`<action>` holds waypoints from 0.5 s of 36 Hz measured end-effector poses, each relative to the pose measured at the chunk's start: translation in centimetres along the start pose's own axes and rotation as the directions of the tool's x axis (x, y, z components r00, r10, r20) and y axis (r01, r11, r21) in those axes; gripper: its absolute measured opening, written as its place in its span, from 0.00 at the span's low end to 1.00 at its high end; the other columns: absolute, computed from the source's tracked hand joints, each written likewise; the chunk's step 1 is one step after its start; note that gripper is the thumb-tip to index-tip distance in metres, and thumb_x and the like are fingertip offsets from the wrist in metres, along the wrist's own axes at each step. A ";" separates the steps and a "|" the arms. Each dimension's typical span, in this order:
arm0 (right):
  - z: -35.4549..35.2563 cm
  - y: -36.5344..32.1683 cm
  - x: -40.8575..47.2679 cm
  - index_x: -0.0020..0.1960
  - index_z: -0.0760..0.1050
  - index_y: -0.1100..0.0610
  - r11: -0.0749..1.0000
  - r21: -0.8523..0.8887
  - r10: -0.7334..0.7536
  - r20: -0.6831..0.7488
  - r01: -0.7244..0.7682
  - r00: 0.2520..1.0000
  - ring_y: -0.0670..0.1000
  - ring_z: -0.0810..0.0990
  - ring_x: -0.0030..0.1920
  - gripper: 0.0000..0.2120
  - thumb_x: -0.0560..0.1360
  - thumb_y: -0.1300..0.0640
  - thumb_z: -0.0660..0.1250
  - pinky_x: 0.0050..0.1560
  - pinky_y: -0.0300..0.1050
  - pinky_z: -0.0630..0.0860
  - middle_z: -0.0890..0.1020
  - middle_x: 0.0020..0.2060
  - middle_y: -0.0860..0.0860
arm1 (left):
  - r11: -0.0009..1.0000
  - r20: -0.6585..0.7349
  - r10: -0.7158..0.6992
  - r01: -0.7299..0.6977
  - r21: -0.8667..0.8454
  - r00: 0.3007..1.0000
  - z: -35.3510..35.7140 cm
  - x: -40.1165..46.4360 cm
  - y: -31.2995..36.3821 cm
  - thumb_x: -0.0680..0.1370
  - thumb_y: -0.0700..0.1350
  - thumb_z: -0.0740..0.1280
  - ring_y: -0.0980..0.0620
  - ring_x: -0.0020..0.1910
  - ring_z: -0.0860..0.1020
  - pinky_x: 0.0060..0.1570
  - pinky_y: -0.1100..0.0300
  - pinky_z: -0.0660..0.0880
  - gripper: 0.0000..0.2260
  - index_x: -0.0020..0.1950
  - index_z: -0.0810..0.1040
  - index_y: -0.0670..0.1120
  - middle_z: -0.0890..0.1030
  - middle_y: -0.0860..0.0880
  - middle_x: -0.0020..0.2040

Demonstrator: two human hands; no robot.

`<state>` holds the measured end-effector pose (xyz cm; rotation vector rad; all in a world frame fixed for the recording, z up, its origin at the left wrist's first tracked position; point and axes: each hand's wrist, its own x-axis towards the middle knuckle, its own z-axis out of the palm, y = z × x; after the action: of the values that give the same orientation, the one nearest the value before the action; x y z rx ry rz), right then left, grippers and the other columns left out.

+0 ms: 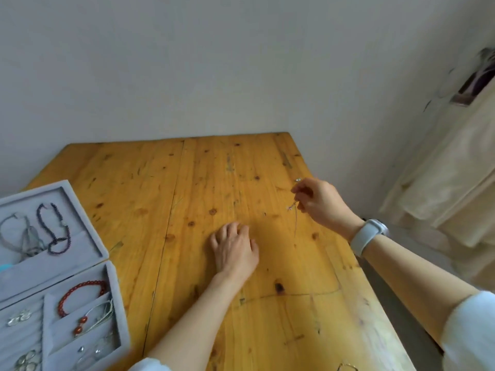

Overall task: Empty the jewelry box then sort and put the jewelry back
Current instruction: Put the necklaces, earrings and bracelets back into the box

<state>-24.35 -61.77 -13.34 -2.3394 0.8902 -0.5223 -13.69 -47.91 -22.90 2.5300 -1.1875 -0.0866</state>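
Head view: wooden desk [203,188] seen from above.
Right hand [320,202]: fingers pinch a thin chain [295,218], lifted so it hangs free, probably to untangle it.
Left hand [235,249]: fingers curled on the desk, holding nothing visible.
Jewelry box [105,279]: open at left; lid holds dark beads [55,228], tray holds a red bracelet [80,293].
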 end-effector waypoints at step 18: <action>-0.4 8.9 9.5 0.50 0.79 0.63 0.995 -0.010 0.099 -0.177 -0.102 0.979 0.52 0.78 0.41 0.13 0.74 0.69 0.57 0.42 0.36 0.71 0.80 0.38 0.55 | 0.995 0.017 0.063 -0.064 0.074 0.998 4.7 6.1 5.9 0.80 0.55 0.45 0.50 0.75 0.45 0.71 0.42 0.40 0.23 0.75 0.53 0.54 0.49 0.51 0.77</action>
<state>-22.08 -74.00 -17.22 -2.2776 1.0931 -0.6892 -15.03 -57.31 -24.79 2.5564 -1.2989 -0.0460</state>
